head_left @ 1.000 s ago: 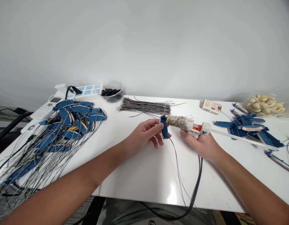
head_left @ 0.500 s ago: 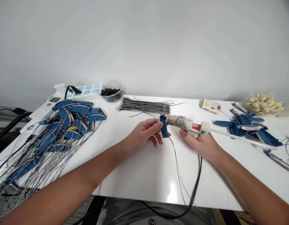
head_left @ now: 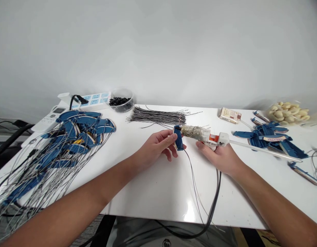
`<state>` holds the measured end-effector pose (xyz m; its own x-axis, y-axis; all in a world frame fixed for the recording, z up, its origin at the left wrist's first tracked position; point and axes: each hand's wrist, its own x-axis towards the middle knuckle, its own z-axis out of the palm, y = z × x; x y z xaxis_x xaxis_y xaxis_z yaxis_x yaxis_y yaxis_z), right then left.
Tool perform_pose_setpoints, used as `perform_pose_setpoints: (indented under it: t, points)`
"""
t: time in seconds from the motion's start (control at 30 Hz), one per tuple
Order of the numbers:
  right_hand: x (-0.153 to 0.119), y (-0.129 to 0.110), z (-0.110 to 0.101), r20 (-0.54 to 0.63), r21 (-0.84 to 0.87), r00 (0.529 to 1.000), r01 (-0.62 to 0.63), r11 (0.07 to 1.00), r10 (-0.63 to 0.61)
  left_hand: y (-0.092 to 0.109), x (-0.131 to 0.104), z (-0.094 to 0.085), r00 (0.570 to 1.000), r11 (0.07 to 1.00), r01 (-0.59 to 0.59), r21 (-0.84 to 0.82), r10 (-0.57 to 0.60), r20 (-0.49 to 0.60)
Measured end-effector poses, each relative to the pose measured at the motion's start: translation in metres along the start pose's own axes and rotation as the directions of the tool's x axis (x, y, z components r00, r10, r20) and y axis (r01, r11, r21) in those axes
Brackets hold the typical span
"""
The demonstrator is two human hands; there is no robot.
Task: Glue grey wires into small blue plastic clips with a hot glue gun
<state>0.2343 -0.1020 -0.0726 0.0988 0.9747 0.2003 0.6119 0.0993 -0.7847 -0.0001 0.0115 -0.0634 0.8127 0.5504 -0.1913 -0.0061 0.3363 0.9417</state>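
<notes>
Between the thumb and fingers of my left hand (head_left: 162,145) is a small blue plastic piece (head_left: 178,139), held upright over the table. Two thin wires (head_left: 192,171) hang from its lower end and trail down past the table's front edge. My right hand (head_left: 222,156) is wrapped round the grip of a white hot glue gun (head_left: 212,138) with an orange part on top and a clear glue stick (head_left: 266,151) sticking out behind. The gun's crusted front end meets the upper part of the blue piece; the exact contact spot is too small to make out.
A bundle of dark wires (head_left: 158,116) lies behind my hands. At left are piled blue pieces with wires (head_left: 81,132), a power strip (head_left: 96,99) and a bowl of black bits (head_left: 121,101). At right are more blue pieces (head_left: 270,135), a small box (head_left: 230,115) and a tub of cream-coloured pieces (head_left: 288,113).
The whole view has shifted very slightly. Both hands keep the same hold, with the glue gun still at the top of the blue piece.
</notes>
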Motion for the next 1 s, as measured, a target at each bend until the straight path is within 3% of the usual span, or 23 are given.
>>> perform_pose_setpoints:
  t: [1.0]
  points:
    - [0.0012, -0.0043, -0.0044, -0.016, -0.058, 1.0, 0.002, 0.998, -0.003, -0.0023, 0.0001, 0.0015, 0.999, 0.999, -0.035, 0.015, 0.036, -0.035]
